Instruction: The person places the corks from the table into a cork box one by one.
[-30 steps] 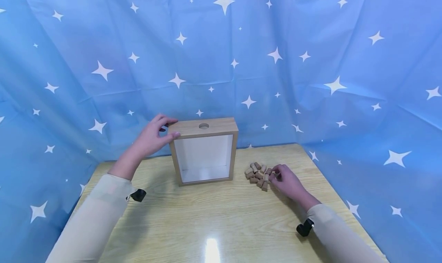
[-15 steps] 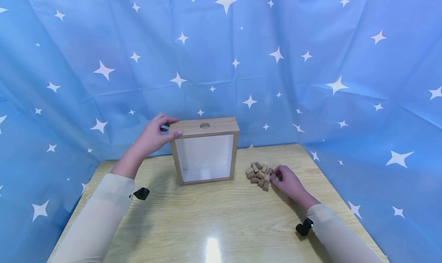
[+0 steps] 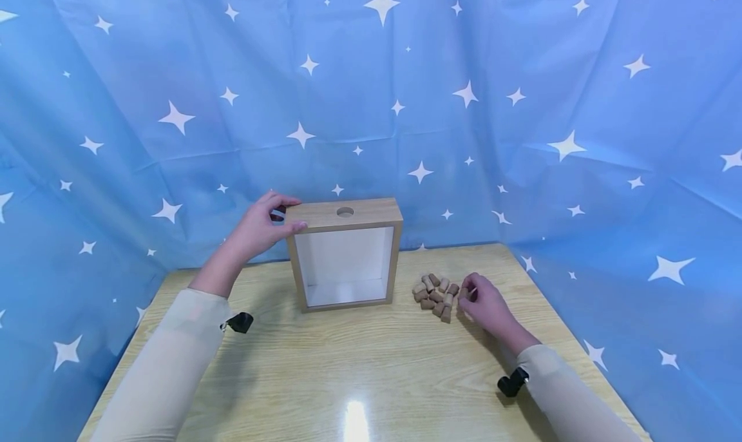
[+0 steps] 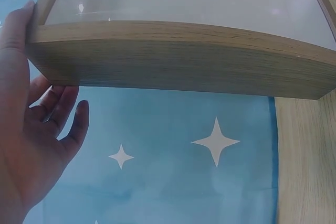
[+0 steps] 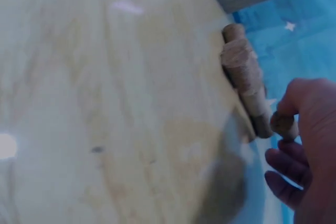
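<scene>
A wooden box frame (image 3: 396,261) with a clear front and a round hole (image 3: 345,212) in its top stands upright on the table. My left hand (image 3: 259,226) grips its upper left corner, thumb on the front edge and fingers behind; the left wrist view shows the fingers reaching around the box's side (image 4: 173,64). To the right of the box lies a loose pile of corks (image 3: 436,296). Beside the pile's right edge, my right hand (image 3: 485,305) pinches one cork (image 5: 284,124) between thumb and index finger, the other fingers loosely bent.
The light wood table (image 3: 348,365) ends at a blue curtain (image 3: 522,55) with white stars, which hangs close behind the box and along both sides. A bright light reflection (image 3: 356,421) shows near the front of the table.
My right hand has drawn slightly right and up from the pile, with a cork pinched in its fingers. The left hand stays on the box corner.
</scene>
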A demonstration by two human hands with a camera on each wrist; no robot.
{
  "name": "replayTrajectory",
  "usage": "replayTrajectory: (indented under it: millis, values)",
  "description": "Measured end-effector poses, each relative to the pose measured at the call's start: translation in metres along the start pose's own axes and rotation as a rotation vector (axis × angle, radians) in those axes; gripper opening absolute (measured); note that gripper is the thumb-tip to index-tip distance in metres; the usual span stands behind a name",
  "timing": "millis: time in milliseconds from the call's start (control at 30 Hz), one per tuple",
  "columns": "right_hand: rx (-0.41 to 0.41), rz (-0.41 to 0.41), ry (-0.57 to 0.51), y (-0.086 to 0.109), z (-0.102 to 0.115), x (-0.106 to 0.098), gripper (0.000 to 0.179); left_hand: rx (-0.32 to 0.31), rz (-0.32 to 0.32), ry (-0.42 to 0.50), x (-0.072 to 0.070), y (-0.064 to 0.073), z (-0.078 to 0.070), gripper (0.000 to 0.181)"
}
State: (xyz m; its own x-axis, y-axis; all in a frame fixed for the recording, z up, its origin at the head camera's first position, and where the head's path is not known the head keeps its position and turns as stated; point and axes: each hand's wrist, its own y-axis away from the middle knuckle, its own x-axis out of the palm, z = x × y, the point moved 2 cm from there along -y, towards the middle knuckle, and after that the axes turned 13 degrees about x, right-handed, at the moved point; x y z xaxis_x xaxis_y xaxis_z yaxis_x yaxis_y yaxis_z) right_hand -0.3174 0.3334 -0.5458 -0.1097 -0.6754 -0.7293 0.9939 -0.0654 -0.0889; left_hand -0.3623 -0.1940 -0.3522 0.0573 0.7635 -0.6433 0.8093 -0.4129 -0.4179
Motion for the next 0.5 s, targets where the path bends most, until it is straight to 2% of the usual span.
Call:
replayTrajectory:
  millis: [200, 500]
  values:
    - [-0.011, -0.017, -0.082, -0.004, 0.012, -0.013, 0.022, -0.004, 0.002, 0.032, 0.000, -0.001, -0.001, 0.062]
    - [-0.070, -0.040, -0.127, -0.016, 0.047, -0.031, 0.025, 0.007, 0.036, 0.029, -0.005, 0.001, -0.004, 0.066]
